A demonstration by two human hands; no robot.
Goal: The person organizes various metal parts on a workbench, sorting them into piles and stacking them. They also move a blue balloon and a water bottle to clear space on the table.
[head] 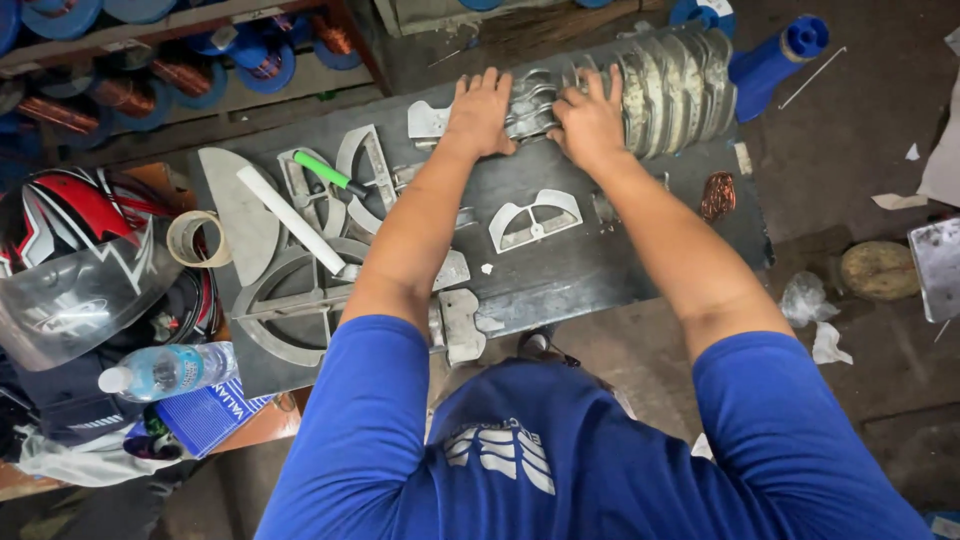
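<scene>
worktop: one dark grey slab, seen from above.
left hand: one, palm down, fingers spread and pressing on a small stack of curved metal plates at the far edge of the worktop.
right hand: one, fingers curled over the same stack from the other side, gripping it.
row of metal plates: one long row, standing on edge just right of the hands; exact count cannot be told.
fan-shaped metal frame: one, flat, between the forearms.
copper wire coil: one, near the right forearm.
white rod: one, lying on larger metal frames at left.
green-handled tool: one.
tape roll: one.
water bottle: one, off the worktop's left corner.
helmet: one, red, white and black.
blue spool: one, far right.
</scene>
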